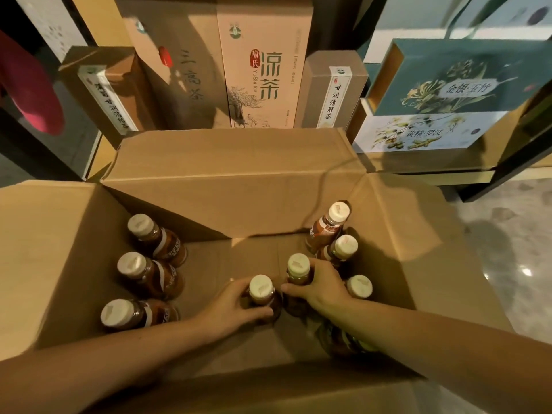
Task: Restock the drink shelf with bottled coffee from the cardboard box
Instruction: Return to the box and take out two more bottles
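An open cardboard box sits on the floor below me, flaps spread out. Several brown coffee bottles with cream caps stand inside: three along the left wall, others on the right. My left hand is wrapped around the neck of a middle bottle. My right hand grips the bottle beside it. Both bottles stand upright on the box floor. One more bottle lies partly hidden under my right forearm.
A low shelf behind the box holds tall brown tea cartons and a teal gift box stacked on a white one. A pink-red object hangs at far left. Grey marbled floor lies to the right.
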A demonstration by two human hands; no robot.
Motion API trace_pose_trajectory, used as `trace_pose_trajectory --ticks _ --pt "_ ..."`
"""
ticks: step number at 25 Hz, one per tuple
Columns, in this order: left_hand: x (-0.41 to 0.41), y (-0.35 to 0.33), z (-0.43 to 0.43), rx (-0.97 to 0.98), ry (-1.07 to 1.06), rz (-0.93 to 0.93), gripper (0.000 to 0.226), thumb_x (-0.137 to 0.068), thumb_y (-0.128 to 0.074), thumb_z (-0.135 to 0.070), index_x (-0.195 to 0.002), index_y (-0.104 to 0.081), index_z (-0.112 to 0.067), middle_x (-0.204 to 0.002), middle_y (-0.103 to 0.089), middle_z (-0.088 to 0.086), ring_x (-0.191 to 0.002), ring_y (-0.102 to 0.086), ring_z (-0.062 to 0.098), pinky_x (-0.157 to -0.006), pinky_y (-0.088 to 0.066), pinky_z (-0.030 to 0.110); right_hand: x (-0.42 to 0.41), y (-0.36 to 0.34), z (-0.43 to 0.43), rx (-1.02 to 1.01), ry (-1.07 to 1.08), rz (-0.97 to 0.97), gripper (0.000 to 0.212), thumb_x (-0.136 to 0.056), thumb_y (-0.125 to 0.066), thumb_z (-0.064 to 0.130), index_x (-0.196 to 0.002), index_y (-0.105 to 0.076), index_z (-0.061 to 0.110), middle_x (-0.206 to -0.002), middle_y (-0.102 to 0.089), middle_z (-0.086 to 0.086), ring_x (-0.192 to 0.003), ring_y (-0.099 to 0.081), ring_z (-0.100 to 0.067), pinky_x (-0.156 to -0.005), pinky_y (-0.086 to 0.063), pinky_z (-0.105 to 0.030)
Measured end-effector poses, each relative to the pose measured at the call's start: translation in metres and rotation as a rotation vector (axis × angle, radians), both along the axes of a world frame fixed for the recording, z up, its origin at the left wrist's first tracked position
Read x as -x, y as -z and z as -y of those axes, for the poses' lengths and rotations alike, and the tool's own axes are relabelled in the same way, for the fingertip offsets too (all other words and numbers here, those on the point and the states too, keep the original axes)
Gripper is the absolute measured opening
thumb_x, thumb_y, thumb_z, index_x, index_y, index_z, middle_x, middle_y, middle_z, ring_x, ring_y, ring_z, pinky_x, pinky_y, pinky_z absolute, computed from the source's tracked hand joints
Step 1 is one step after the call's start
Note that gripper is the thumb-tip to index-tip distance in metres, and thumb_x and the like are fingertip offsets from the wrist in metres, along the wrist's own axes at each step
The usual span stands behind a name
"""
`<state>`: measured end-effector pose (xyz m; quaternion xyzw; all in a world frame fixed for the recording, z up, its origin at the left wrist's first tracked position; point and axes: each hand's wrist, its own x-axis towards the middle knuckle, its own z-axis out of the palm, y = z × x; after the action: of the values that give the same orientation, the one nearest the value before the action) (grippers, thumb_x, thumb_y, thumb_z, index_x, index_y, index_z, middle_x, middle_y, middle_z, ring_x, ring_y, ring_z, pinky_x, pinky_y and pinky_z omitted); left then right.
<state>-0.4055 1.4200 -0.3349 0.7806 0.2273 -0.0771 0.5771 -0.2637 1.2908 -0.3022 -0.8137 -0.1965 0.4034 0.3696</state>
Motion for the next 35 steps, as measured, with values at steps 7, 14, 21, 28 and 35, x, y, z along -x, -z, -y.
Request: trace_pose_trajectory --ticks 7,14,21,28,35 --pt "-0.006 -0.006 -0.002 0.034 -0.058 0.038 0.034 -0.078 -0.074 -0.016 -0.104 -0.057 -0.028 -0.107 -0.064 -0.008 -0.102 -0.059 -0.005 -0.086 -0.046 0.011 0.0 -0.002 -0.003 -0.091 -0.014 -0.022 0.036 -0.076 -0.075 0.011 -0.109 -0.062 0.012 -0.108 -0.065 0.002 -0.109 -0.059 -0.015 -0.097 -0.047 -0.03" --pt "0.004 -0.08 -0.032 -0.024 -0.168 0.148 0.032 -0.081 -0.066 -0.032 -0.111 -0.057 -0.027 -0.111 -0.065 -0.011 -0.103 -0.061 -0.003 -0.089 -0.047 0.011 -0.001 -0.055 -0.028 -0.293 -0.122 0.093 0.031 -0.076 -0.076 0.015 -0.105 -0.065 0.014 -0.107 -0.069 -0.006 -0.102 -0.063 -0.015 -0.096 -0.049 -0.035" --pt "0.046 -0.202 -0.012 -0.23 -0.61 0.352 0.049 -0.087 -0.06 -0.028 -0.132 -0.042 -0.023 -0.114 -0.053 -0.015 -0.106 -0.05 0.002 -0.095 -0.039 0.027 0.019 -0.185 -0.07 -0.569 -0.35 0.135 0.025 -0.083 -0.068 0.021 -0.106 -0.059 0.02 -0.095 -0.06 0.011 -0.083 -0.055 0.002 -0.072 -0.041 -0.014" --pt "0.119 -0.29 0.032 -0.458 -1.0 0.576 0.023 -0.091 -0.055 -0.025 -0.114 -0.051 -0.025 -0.098 -0.059 -0.019 -0.088 -0.057 -0.004 -0.071 -0.043 0.013 0.092 -0.28 -0.085 -0.852 -0.544 0.211 0.016 -0.083 -0.067 0.033 -0.096 -0.063 0.025 -0.084 -0.063 0.014 -0.081 -0.058 0.0 -0.065 -0.041 -0.014" --pt "0.253 -0.351 0.059 -0.628 -1.348 0.624 0.026 -0.092 -0.056 -0.023 -0.117 -0.054 -0.019 -0.097 -0.062 -0.013 -0.088 -0.058 -0.003 -0.076 -0.045 0.019 0.233 -0.329 -0.105 -1.032 -0.72 0.038 0.019 -0.078 -0.072 0.033 -0.091 -0.069 0.021 -0.085 -0.067 0.009 -0.087 -0.063 -0.008 -0.079 -0.046 -0.028"
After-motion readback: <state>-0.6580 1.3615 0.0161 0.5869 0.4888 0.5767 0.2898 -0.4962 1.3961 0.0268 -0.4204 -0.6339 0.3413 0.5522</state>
